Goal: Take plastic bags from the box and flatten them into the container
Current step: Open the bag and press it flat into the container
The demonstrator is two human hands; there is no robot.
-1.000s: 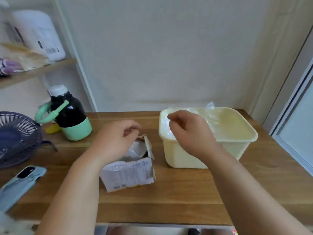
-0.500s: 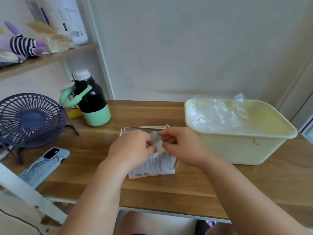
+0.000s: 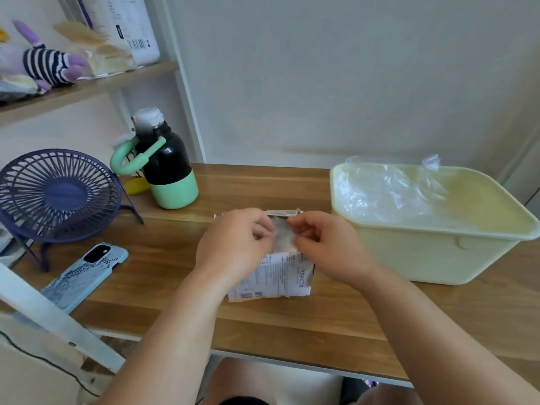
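Note:
A small white printed cardboard box (image 3: 274, 277) stands open on the wooden table in front of me. Over its mouth, my left hand (image 3: 233, 244) and my right hand (image 3: 324, 247) each pinch a thin clear plastic bag (image 3: 283, 236) that sticks up out of the box between them. To the right stands a pale yellow plastic container (image 3: 438, 255); clear plastic bags (image 3: 388, 194) lie spread inside it, with a corner poking up at the far rim.
A black and mint bottle (image 3: 168, 168) stands at the back left, a purple desk fan (image 3: 55, 197) left of it. A phone in a blue case (image 3: 84, 276) lies near the table's front left. A shelf with a striped plush toy (image 3: 46, 65) hangs above.
My right hand came from the container rim over to the box and joined the left. Both now pinch a bag at the box's mouth. The view swung left.

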